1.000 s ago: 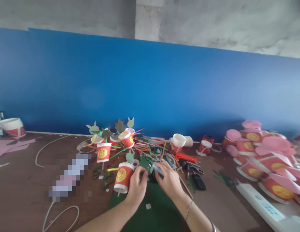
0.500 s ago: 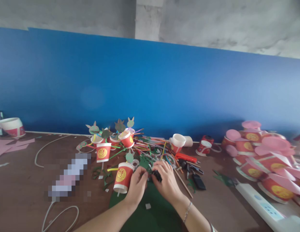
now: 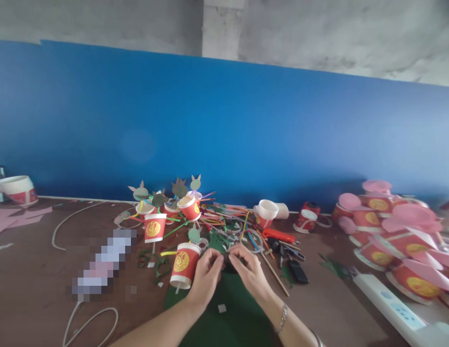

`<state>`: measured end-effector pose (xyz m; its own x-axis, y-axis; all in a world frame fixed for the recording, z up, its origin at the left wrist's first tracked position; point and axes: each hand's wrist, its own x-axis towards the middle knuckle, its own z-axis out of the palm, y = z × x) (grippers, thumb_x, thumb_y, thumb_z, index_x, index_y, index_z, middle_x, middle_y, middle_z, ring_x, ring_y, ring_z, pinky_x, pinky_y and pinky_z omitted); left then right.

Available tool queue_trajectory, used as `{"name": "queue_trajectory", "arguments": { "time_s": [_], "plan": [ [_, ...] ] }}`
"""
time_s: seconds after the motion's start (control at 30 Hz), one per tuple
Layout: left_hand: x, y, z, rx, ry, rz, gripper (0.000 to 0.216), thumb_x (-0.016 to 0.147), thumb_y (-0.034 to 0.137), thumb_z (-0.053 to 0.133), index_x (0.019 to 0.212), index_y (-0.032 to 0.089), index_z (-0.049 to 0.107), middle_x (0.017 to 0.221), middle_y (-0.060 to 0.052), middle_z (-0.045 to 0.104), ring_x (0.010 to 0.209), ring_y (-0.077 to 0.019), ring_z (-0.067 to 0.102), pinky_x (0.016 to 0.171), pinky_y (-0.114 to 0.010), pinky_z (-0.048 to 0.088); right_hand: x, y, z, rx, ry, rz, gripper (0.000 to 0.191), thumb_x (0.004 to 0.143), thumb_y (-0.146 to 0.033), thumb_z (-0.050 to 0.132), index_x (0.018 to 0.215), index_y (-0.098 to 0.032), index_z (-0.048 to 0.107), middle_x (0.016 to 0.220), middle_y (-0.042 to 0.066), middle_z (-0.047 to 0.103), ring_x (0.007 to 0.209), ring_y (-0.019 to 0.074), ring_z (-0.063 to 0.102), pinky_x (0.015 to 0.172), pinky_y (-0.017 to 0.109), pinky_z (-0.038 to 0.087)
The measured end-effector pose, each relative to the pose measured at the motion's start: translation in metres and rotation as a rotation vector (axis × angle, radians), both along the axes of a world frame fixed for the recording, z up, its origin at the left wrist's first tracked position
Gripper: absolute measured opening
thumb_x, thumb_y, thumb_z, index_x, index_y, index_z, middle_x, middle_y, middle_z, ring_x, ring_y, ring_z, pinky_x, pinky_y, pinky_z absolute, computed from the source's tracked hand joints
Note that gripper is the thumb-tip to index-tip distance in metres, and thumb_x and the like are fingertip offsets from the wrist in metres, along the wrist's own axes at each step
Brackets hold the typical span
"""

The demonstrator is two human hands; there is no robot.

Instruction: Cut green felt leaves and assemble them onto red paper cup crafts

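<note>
Over a dark green sheet of paper (image 3: 227,328), my left hand (image 3: 207,273) is closed, thumb and fingertips pinched together. My right hand (image 3: 249,270) faces it a short way off, also in a pinch. Whatever sits between the fingertips is too small and dark to make out. Just left of my left hand leans a red paper cup (image 3: 183,266) with a gold emblem, a yellow strip at its side and a small green paper head (image 3: 194,235) behind it. A white scrap (image 3: 222,308) lies on the green sheet between my forearms.
Cups with paper animal heads (image 3: 155,226) stand behind, beside a heap of colored sticks (image 3: 227,212). At right are an orange-red tool (image 3: 278,235), a black object (image 3: 298,272), a white power strip (image 3: 390,301) and stacked red cups with pink paper (image 3: 412,219). A pixelated patch (image 3: 104,262) lies left.
The black object seen in my right hand earlier no longer shows there. My right fingers have drawn into a pinch facing the left hand, which has barely moved.
</note>
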<state>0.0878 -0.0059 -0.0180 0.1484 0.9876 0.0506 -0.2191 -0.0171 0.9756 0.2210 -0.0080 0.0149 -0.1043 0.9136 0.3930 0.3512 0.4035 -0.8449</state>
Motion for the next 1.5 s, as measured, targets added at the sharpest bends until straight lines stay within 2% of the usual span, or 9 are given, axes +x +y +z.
{"name": "queue_trajectory", "arguments": {
  "time_s": [0.47, 0.57, 0.67, 0.83, 0.97, 1.13, 1.23, 1.4, 1.5],
  "plan": [
    [-0.001, -0.010, 0.003, 0.169, 0.206, 0.033, 0.023, 0.085, 0.040, 0.047, 0.082, 0.017, 0.050, 0.069, 0.002, 0.050, 0.054, -0.0093, 0.043, 0.050, -0.020, 0.034, 0.007, 0.004, -0.003, -0.332, 0.300, 0.100, 0.022, 0.075, -0.035, 0.058, 0.065, -0.016, 0.056, 0.059, -0.003, 0.048, 0.058, 0.0120, 0.043, 0.057, 0.023, 0.034],
    [-0.002, -0.018, 0.014, 0.232, 0.265, 0.094, 0.021, 0.086, 0.037, 0.046, 0.097, 0.019, 0.047, 0.081, -0.002, 0.054, 0.061, -0.0112, 0.051, 0.056, -0.022, 0.040, 0.009, 0.009, -0.009, -0.314, 0.353, 0.021, 0.025, 0.076, -0.038, 0.059, 0.067, -0.015, 0.057, 0.060, -0.002, 0.050, 0.058, 0.0117, 0.044, 0.058, 0.023, 0.034],
    [-0.012, -0.020, 0.042, 0.319, 0.343, 0.146, 0.017, 0.086, 0.036, 0.044, 0.088, 0.020, 0.046, 0.075, -0.001, 0.052, 0.057, -0.0112, 0.051, 0.051, -0.021, 0.039, 0.009, 0.012, -0.016, -0.283, 0.375, -0.026, 0.025, 0.076, -0.040, 0.060, 0.071, -0.016, 0.057, 0.063, -0.002, 0.052, 0.060, 0.0122, 0.046, 0.058, 0.023, 0.035],
    [-0.062, -0.015, 0.102, 0.374, 1.166, 0.171, 0.028, 0.082, 0.041, 0.044, 0.066, 0.019, 0.053, 0.059, -0.003, 0.059, 0.059, -0.0187, 0.058, 0.057, -0.027, 0.040, 0.009, 0.012, -0.019, -0.245, 0.389, -0.051, 0.024, 0.076, -0.041, 0.062, 0.079, -0.018, 0.055, 0.065, -0.002, 0.053, 0.061, 0.0133, 0.049, 0.057, 0.023, 0.037],
    [-0.097, -0.014, 0.105, 0.032, 1.642, 0.110, 0.052, 0.078, 0.059, 0.037, 0.066, 0.016, 0.062, 0.071, -0.016, 0.067, 0.073, -0.0328, 0.065, 0.063, -0.036, 0.043, 0.007, 0.009, -0.017, -0.222, 0.358, -0.032, 0.023, 0.076, -0.040, 0.063, 0.081, -0.019, 0.055, 0.067, -0.002, 0.055, 0.061, 0.0130, 0.050, 0.058, 0.023, 0.039],
    [-0.099, -0.013, 0.066, -0.023, 1.419, 0.006, 0.054, 0.070, 0.068, 0.042, 0.077, 0.020, 0.064, 0.088, -0.014, 0.070, 0.087, -0.0353, 0.064, 0.069, -0.037, 0.044, 0.003, 0.007, -0.013, -0.202, 0.321, 0.024, 0.024, 0.076, -0.041, 0.062, 0.079, -0.019, 0.053, 0.066, -0.001, 0.057, 0.059, 0.0130, 0.052, 0.058, 0.024, 0.041],
    [-0.099, -0.013, 0.049, -0.076, 1.314, 0.111, 0.049, 0.071, 0.061, 0.045, 0.091, 0.019, 0.061, 0.101, -0.015, 0.066, 0.096, -0.0366, 0.061, 0.073, -0.039, 0.043, 0.003, 0.006, -0.011, -0.211, 0.322, 0.030, 0.026, 0.075, -0.042, 0.063, 0.079, -0.019, 0.052, 0.065, -0.001, 0.057, 0.058, 0.0130, 0.052, 0.056, 0.025, 0.042],
    [-0.106, -0.016, 0.045, -0.149, 0.858, 0.286, 0.042, 0.069, 0.052, 0.055, 0.092, 0.017, 0.054, 0.084, -0.010, 0.069, 0.087, -0.0304, 0.064, 0.074, -0.037, 0.045, 0.001, 0.006, -0.012, -0.250, 0.412, 0.036, 0.027, 0.073, -0.042, 0.066, 0.075, -0.018, 0.053, 0.063, -0.002, 0.057, 0.057, 0.0120, 0.052, 0.054, 0.023, 0.041],
    [-0.093, -0.015, 0.047, -0.058, 0.419, 0.446, 0.051, 0.071, 0.051, 0.058, 0.106, 0.015, 0.049, 0.094, -0.009, 0.068, 0.091, -0.0267, 0.063, 0.076, -0.034, 0.046, -0.004, 0.006, -0.011, -0.283, 0.530, 0.029, 0.028, 0.073, -0.041, 0.067, 0.071, -0.018, 0.051, 0.059, -0.002, 0.056, 0.053, 0.0106, 0.050, 0.049, 0.021, 0.037]
  ]
}}
